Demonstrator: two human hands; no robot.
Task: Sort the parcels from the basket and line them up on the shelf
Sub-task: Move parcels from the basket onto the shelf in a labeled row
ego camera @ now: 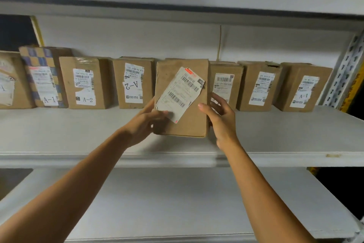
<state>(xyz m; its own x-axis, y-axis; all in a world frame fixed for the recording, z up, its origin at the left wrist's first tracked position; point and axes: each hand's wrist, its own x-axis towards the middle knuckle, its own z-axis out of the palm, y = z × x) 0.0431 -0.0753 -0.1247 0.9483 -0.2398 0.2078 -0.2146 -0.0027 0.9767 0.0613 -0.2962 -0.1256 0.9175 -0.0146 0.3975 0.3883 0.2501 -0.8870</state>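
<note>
Nearest me is a bare lower shelf [177, 193], nothing of the task on it. Both arms reach up over it. My left hand [143, 122] grips the parcel [194, 118] at its lower left corner, thumb on the crooked, half-peeled label [177, 95]. My right hand [220, 118] clasps the right edge, thumb on the front, fingers round the back. The parcel is upright, just in front of the row. Can't tell if its bottom edge touches the shelf [78, 130] or sits just above.

Behind it, approx 7 boxes already stand along the wall [137, 38]: a cut-off one at far left [11, 81], the chequered A-1 [42, 77], an A-2 [83, 83], an A-2 w/ its tag upside down [134, 83], two unmarked [226, 83] [260, 87], and an A-1 at far right [304, 89].

So most of the line looks done. This one needs pushing back into the row, prob. between the upside-down A-2 and the next box. The basket isn't in view, so no idea what's left in it.
</note>
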